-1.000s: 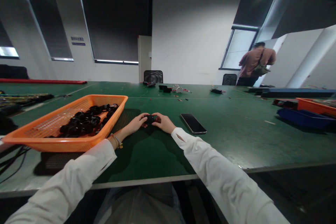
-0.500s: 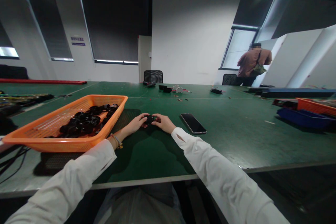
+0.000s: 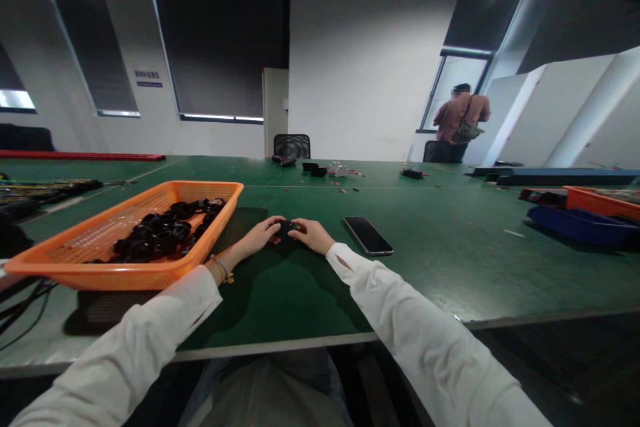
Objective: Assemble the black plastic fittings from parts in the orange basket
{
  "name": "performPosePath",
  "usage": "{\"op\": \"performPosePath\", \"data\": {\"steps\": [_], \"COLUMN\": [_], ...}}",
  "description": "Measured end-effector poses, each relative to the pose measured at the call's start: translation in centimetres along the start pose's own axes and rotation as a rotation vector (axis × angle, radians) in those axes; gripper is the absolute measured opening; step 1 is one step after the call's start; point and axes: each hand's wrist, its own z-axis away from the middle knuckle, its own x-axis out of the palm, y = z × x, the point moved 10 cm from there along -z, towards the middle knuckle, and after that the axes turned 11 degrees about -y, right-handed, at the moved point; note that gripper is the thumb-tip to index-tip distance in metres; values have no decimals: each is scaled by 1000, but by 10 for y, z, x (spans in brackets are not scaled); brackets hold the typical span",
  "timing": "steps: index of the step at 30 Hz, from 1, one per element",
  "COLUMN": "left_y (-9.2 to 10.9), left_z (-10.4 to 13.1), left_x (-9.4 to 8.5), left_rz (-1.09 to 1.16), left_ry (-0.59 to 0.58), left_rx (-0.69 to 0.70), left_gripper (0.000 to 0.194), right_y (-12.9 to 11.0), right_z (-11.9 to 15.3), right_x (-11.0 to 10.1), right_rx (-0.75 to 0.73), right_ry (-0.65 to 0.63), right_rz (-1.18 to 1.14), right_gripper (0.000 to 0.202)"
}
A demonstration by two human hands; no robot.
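A small black part [image 3: 285, 229] is pinched between my two hands just above the green table, its exact kind too small and dark to make out. My left hand [image 3: 266, 233] grips it from the left, thumb and fingers closed. From the right, my right hand [image 3: 310, 233] holds the other side with its fingertips. Left of my hands stands an orange plastic basket [image 3: 125, 275] with a heap of shiny black ring-like parts [image 3: 165, 230] in it. A smartphone [image 3: 369, 235] lies face up to the right of my right hand.
The green table [image 3: 430, 267] spreads around me. Black and white small parts [image 3: 337, 170] lie farther back. A blue bin [image 3: 580, 225] and an orange crate [image 3: 603, 203] stand at right. Wire bundles [image 3: 50, 190] lie at left. A person [image 3: 461, 121] stands beyond the table.
The black part has turned slightly between my fingers, while both hands keep almost the same place. The person in the background has moved left.
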Motion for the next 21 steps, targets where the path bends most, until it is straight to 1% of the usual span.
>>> {"op": "performPosePath", "data": {"steps": [6,15,18,20,21], "left_y": [-2,-1,-2,-3,-3], "left_z": [-3,-3,-2,-2,-2], "left_x": [0,0,-1,-2,-2], "left_rz": [-14,-27,-23,-26,-28], "left_ry": [-4,-12,2,7,9], "left_rx": [6,17,3,-8,-11], "left_gripper": [27,28,28,28,28], "right_y": [1,-5,-7,-9,-10], "right_z": [0,2,3,4,5], "right_x": [4,2,0,1,1], "right_rx": [10,-4,-34,-57,-67], "right_ry": [-27,-25,-7,-14,-21], "right_rz": [-84,-75,-79,-102,-115], "right_gripper": [32,29,40,50,52]}}
